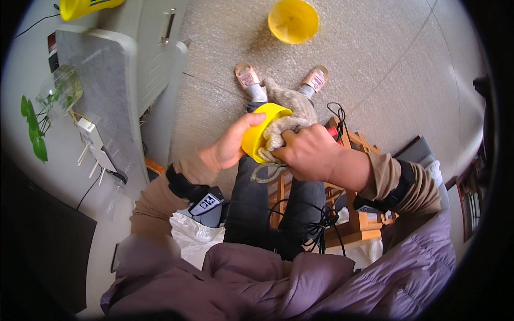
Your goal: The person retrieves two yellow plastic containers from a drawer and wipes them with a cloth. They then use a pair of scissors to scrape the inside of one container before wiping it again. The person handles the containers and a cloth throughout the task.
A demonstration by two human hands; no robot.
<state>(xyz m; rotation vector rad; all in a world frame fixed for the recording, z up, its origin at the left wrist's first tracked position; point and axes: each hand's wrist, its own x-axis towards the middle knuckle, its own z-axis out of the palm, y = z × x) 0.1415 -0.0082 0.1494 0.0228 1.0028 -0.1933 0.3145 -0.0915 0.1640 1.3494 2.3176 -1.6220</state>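
Observation:
My left hand (235, 140) grips a yellow plastic container (253, 138) by its side, thumb over the rim, its mouth tilted towards the right. A beige-grey cloth (295, 100) is bunched in my right hand (311, 152), with part of it pressed into the mouth of the container. The rest of the cloth hangs down in front of my lower legs. A pale curved loop (268, 173) shows just below the container, close to my right fingers; what it belongs to is hidden.
A yellow bucket (293, 22) stands on the speckled floor beyond my slippered feet. At left is a grey marbled tabletop (108, 92) with a plant (36, 128) and a white router (90, 134). Wooden furniture (357, 228) and a coiled black cable (327, 218) lie near my legs.

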